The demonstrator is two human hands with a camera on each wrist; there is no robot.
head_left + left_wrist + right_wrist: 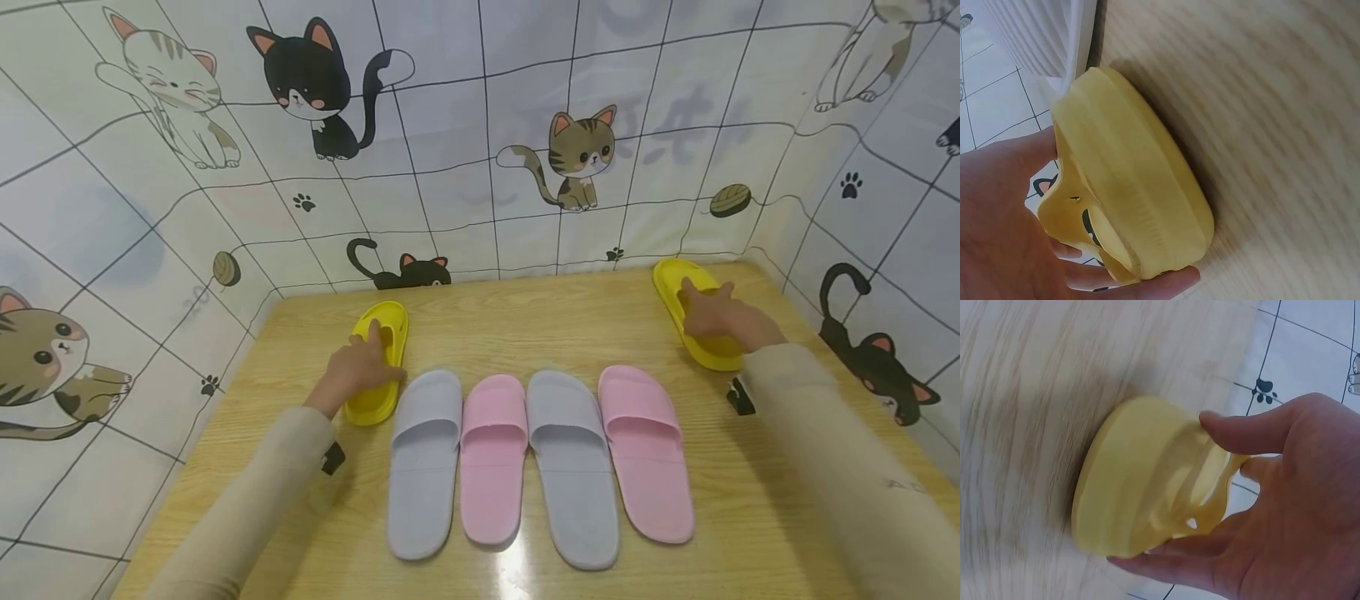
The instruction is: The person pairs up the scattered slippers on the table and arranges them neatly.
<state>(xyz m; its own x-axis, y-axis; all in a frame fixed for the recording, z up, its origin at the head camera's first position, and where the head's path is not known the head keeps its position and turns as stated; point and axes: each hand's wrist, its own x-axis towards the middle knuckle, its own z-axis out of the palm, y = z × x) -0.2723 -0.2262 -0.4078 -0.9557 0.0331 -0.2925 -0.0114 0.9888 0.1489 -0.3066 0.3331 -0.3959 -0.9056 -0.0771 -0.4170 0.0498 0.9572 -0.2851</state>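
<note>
My left hand [358, 364] grips a small yellow slipper [386, 318] at the left of the row. In the left wrist view, the thumb lies on one side of this yellow slipper [1138, 169] and a fingertip reaches round the other. At the far right, my right hand [720, 317] holds a matching yellow slipper [673, 273], which lies at a slant. The right wrist view has the thumb at one edge of that slipper [1129, 481] and a finger at the opposite edge. Palms and fingers cover parts of both slippers.
Between the hands, a grey slipper [422, 492], a pink slipper [491, 492], another grey slipper [579, 500] and another pink slipper [652, 492] lie side by side on the wooden table [517, 325]. A cat-printed tile-pattern covering [450, 200] rises behind and at both sides.
</note>
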